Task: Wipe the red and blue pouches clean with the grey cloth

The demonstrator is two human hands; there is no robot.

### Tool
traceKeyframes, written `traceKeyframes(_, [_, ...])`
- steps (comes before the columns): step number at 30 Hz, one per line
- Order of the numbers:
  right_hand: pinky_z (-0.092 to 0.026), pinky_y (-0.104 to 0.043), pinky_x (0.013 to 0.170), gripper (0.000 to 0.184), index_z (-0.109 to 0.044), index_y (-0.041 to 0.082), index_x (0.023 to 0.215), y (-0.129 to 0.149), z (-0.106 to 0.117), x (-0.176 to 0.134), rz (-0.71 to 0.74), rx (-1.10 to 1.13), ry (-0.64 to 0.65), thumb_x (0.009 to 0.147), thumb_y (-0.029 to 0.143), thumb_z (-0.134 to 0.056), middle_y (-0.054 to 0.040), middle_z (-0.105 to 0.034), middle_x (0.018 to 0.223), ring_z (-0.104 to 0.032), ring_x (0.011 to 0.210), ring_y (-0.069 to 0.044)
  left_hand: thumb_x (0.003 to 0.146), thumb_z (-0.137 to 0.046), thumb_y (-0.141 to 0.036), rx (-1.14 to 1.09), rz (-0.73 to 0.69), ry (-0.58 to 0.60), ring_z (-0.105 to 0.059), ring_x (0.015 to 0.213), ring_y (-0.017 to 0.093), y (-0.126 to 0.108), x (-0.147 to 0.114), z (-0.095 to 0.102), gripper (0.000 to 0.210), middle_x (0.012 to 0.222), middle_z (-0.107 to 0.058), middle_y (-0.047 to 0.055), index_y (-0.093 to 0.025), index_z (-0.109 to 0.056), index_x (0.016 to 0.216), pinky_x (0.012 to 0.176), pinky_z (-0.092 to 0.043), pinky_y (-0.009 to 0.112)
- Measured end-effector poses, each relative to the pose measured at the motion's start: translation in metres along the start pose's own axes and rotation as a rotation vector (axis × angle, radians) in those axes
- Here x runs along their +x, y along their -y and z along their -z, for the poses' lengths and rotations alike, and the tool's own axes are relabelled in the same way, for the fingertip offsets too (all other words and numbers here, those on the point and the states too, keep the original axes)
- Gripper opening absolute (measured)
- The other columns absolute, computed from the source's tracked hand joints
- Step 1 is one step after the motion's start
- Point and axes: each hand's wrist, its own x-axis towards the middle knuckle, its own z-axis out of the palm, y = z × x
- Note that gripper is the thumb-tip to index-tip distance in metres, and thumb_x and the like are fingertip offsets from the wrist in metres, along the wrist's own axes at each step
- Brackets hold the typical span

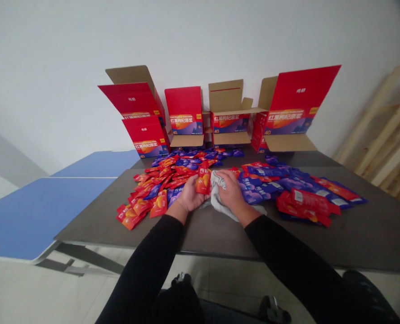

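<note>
Over the middle of the dark table, my left hand [189,196] is closed on a red sachet [203,181] with an orange picture, held upright with its front towards me. My right hand [231,191] grips a pale grey cloth [217,198] right beside the sachet, and part of the cloth trails down onto the tabletop. Whether the cloth touches the sachet I cannot tell. Left of my hands spreads a heap of small red sachets [142,204] mixed with purple ones. To the right lies a pile of purple pouches [253,191] with red pouches [304,202] at its near side.
Several open red cartons [185,110] stand along the back of the dark table [348,243], flaps raised or folded out. A blue table [20,211] adjoins on the left. Wooden slats [375,121] lean at the right wall. The table's front edge is close to me.
</note>
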Motion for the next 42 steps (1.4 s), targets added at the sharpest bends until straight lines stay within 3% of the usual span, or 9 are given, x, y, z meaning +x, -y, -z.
traceKeyframes(2, [-0.049,-0.046,0.112,0.056,-0.067,0.025,0.124,0.003,0.001,-0.001,0.061,0.037,0.037,0.075,0.001,-0.053,-0.0087,-0.059,0.126,-0.059,0.121,-0.024,0.099,-0.042,-0.039,-0.046,-0.033,-0.025,-0.072,0.086,0.024,-0.002,0.001,-0.001,0.041,0.091,-0.074,0.013,-0.011,-0.069,0.108,0.08,-0.057,0.036])
traceKeyframes(6, [-0.049,-0.045,0.111,0.061,-0.068,0.026,0.124,0.01,0.001,-0.005,0.222,0.092,0.237,0.072,-0.001,-0.052,-0.0075,-0.062,0.13,-0.059,0.124,-0.023,0.097,-0.045,-0.035,-0.074,-0.022,-0.062,-0.072,0.093,0.026,-0.002,0.0,-0.007,0.035,0.094,-0.075,0.014,-0.01,-0.07,0.101,0.088,-0.056,0.038])
traceKeyframes(10, [-0.047,-0.048,0.113,0.061,-0.069,0.026,0.124,0.014,0.0,-0.005,0.314,0.076,0.44,0.071,0.001,-0.052,-0.0062,-0.069,0.129,-0.061,0.124,-0.024,0.095,-0.051,-0.042,-0.032,0.034,-0.05,-0.072,0.095,0.029,0.002,0.0,-0.01,0.04,0.095,-0.075,0.014,-0.011,-0.071,0.11,0.088,-0.055,0.041])
traceKeyframes(12, [-0.047,-0.05,0.113,0.061,-0.07,0.026,0.123,0.014,0.001,-0.004,0.338,0.054,0.479,0.07,0.001,-0.052,-0.0058,-0.071,0.127,-0.063,0.122,-0.024,0.093,-0.055,-0.046,0.009,0.044,-0.032,-0.072,0.094,0.03,0.005,0.0,-0.01,0.043,0.095,-0.074,0.014,-0.012,-0.072,0.112,0.088,-0.055,0.041])
traceKeyframes(16, [-0.051,-0.05,0.107,0.057,-0.072,0.026,0.119,0.009,0.001,-0.001,0.329,0.023,0.4,0.072,0.002,-0.051,-0.0057,-0.073,0.122,-0.065,0.117,-0.025,0.092,-0.06,-0.049,0.053,0.068,0.004,-0.071,0.092,0.028,0.009,0.0,-0.01,0.043,0.095,-0.074,0.013,-0.012,-0.072,0.111,0.088,-0.055,0.04])
traceKeyframes(23, [-0.05,-0.048,0.107,0.054,-0.073,0.021,0.115,0.0,0.004,0.001,0.226,-0.066,0.225,0.072,0.002,-0.047,-0.0081,-0.073,0.121,-0.064,0.115,-0.027,0.098,-0.051,-0.036,0.064,0.097,-0.01,-0.072,0.092,0.025,0.012,-0.001,-0.013,0.035,0.096,-0.076,0.012,-0.011,-0.071,0.112,0.09,-0.054,0.036])
traceKeyframes(30, [-0.044,-0.052,0.112,0.058,-0.071,0.022,0.118,-0.01,0.012,0.006,0.017,-0.176,0.073,0.068,0.002,-0.048,-0.0074,-0.071,0.121,-0.061,0.117,-0.027,0.1,-0.049,-0.036,0.146,0.135,-0.01,-0.07,0.072,0.018,0.015,0.002,-0.007,0.032,0.087,-0.075,0.009,-0.013,-0.071,0.104,0.061,-0.052,0.026])
traceKeyframes(33, [-0.043,-0.052,0.113,0.057,-0.07,0.022,0.118,-0.012,0.012,0.006,-0.031,-0.186,0.04,0.069,0.003,-0.048,-0.008,-0.07,0.121,-0.06,0.117,-0.027,0.099,-0.052,-0.037,0.168,0.155,-0.009,-0.068,0.065,0.017,0.013,0.003,-0.003,0.031,0.087,-0.075,0.01,-0.012,-0.071,0.101,0.056,-0.05,0.025])
traceKeyframes(42, [-0.043,-0.055,0.111,0.051,-0.07,0.021,0.116,-0.025,0.015,0.01,-0.112,-0.212,-0.02,0.072,0.005,-0.048,-0.0106,-0.069,0.118,-0.059,0.115,-0.03,0.099,-0.048,-0.043,0.146,0.218,0.089,-0.071,0.076,0.024,-0.002,-0.004,0.002,0.043,0.093,-0.075,0.018,-0.01,-0.069,0.117,0.059,-0.052,0.029])
